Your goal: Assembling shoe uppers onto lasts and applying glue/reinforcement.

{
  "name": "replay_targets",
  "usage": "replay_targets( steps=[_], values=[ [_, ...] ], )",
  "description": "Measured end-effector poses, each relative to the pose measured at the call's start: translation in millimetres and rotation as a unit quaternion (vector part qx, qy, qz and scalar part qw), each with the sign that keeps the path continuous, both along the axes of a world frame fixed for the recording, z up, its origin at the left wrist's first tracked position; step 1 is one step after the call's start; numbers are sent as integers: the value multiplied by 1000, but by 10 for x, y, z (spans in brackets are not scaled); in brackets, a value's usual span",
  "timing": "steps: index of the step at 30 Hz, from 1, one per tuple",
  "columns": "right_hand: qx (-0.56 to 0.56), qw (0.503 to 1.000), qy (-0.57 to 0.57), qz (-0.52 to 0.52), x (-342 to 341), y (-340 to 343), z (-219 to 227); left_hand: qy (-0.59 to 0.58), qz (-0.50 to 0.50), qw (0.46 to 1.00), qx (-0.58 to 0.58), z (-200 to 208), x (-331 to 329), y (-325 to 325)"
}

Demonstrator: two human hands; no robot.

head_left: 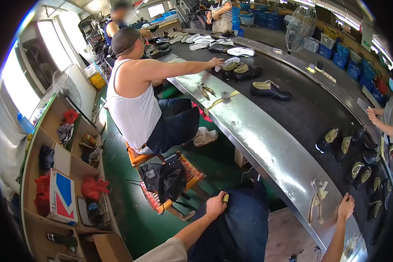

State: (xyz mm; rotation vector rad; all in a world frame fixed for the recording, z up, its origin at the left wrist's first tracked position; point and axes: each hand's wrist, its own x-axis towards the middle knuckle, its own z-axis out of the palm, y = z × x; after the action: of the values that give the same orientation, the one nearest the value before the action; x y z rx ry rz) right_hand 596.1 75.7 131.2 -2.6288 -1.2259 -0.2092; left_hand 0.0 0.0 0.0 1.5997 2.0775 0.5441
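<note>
My left hand rests on the dark cloth over my thigh, its fingers curled in. A small yellow patch, perhaps a finger wrap, shows at its finger end; I see nothing else in it. My right hand lies at the border of the metal tabletop and the black belt, fingers loosely apart and holding nothing. Left of it lies a pair of metal pincers beside pale scraps. Beyond my right hand, several dark shoes with olive linings stand on the belt.
A seated person in a white tank top reaches toward shoes on the belt. A wooden stool bears a black bag. Shelves line the left. Another person's hand is across the belt. A fan stands beyond.
</note>
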Motion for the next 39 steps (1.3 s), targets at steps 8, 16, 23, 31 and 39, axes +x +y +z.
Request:
replay_targets(
  steps=[8,16,23,31,39],
  values=[
    [84,996,-41,13,-26,60,-45,-29,-22,999,21,-101,290,217],
    [95,994,-44,16,-39,225,-16,-8,-56,998,18,-109,464,392],
    [49,998,-35,11,-77,195,-53,-11,-27,1000,9,-226,300,402],
    [46,998,-38,2,-94,137,-130,-16,-29,999,2,-244,219,372],
    [48,998,-35,-5,-74,121,-9,-63,-19,998,0,-95,325,384]
  ],
)
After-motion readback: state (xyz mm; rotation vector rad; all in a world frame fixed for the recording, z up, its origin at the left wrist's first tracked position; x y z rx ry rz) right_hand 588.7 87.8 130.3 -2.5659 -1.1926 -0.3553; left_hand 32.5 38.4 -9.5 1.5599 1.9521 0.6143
